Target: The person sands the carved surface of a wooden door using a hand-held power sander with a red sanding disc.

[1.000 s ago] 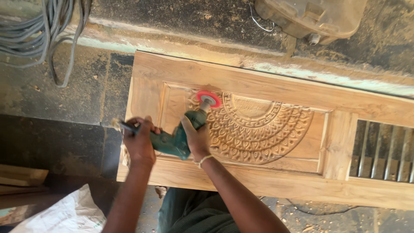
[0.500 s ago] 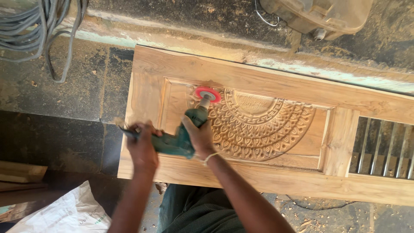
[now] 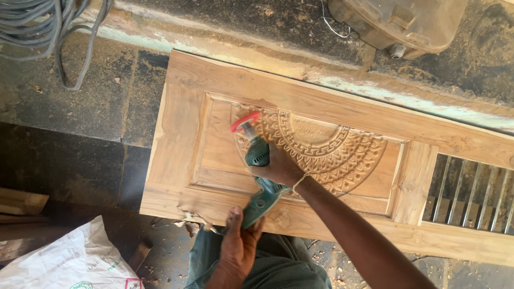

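At the far left a bundle of grey cables [image 3: 32, 27] lay on the dark, dusty floor [image 3: 80, 107], well apart from the work, and a white sack [image 3: 69, 262] sat at the lower left corner near some wood offcuts [image 3: 19, 206]. The door [image 3: 182, 134], a pale carved wooden panel, lay flat on the floor with its long edge running across the view, so its face was open to a tool worked from above. The left hand [image 3: 238, 243] was closed around the rear end of the green drill [image 3: 261, 176], just over the door's near rail, seemingly to steady the tail of the tool. The drill slanted up and away from the person, its red disc [image 3: 245, 121] tilted on edge and touching the left rim of the half-round carving [image 3: 321, 150], an angle that would let the disc reach into the cut pattern rather than ride flat over it. The right hand [image 3: 278, 167] was wrapped firmly round the drill's front body just behind the chuck, fingers curled over the top, a thread band at the wrist; that hold looked like the one pressing and guiding. Farther right the door's panel gave way to a slatted section [image 3: 471, 198]. Beyond the door's far edge a dusty plastic container [image 3: 399, 24] rested on the floor beside a sawdust-strewn ledge [image 3: 375, 91].
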